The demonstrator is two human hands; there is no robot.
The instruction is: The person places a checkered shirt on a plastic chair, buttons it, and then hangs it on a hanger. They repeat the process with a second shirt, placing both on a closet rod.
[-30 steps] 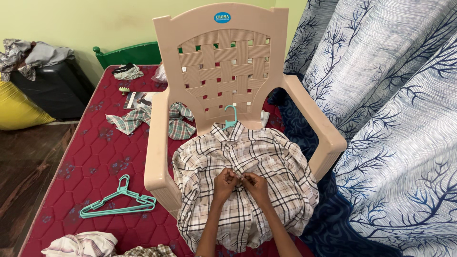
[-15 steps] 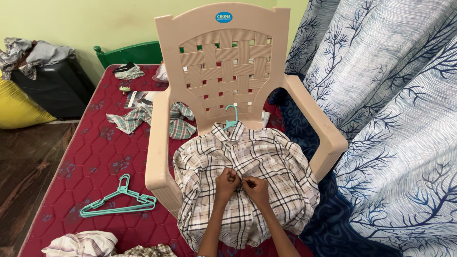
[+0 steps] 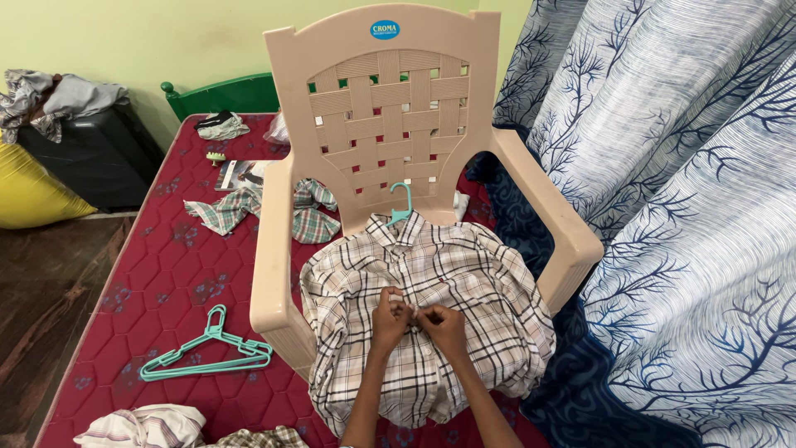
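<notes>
- Left hand (image 3: pixel 388 317): fingers curled tight and pinched on the front placket of the checked shirt (image 3: pixel 427 319), at mid-chest height.
- Right hand (image 3: pixel 444 323): likewise curled and pinched on the placket, its fingertips meeting those of the left hand; both hands sit touching over the shirt's centre line.
- Checked shirt: beige with dark and red lines, spread over the seat of the beige plastic armchair (image 3: pixel 385 124) and spilling over its front edge; the hook of a teal hanger in the collar (image 3: pixel 402 203) stands up against the woven chair back.
- Surface: the chair stands on a red quilted mattress (image 3: pixel 178 270). On it lie a second teal hanger (image 3: pixel 207 348), a crumpled green-checked cloth (image 3: pixel 274 207) beside the chair arm, a magazine (image 3: pixel 238 172) and striped fabric (image 3: pixel 145 426) at the near edge.
- Room: pale green wall, dark wooden floor (image 3: pixel 41 290), a black case (image 3: pixel 91 153) with grey clothes on top, a yellow bag (image 3: pixel 29 191), and blue-and-white tree-print curtains (image 3: pixel 663 166) on the right.
- Change from the earlier frames: the hands remain at the same spot on the placket, fingers slightly shifted; shirt, chair and hangers lie unchanged.
</notes>
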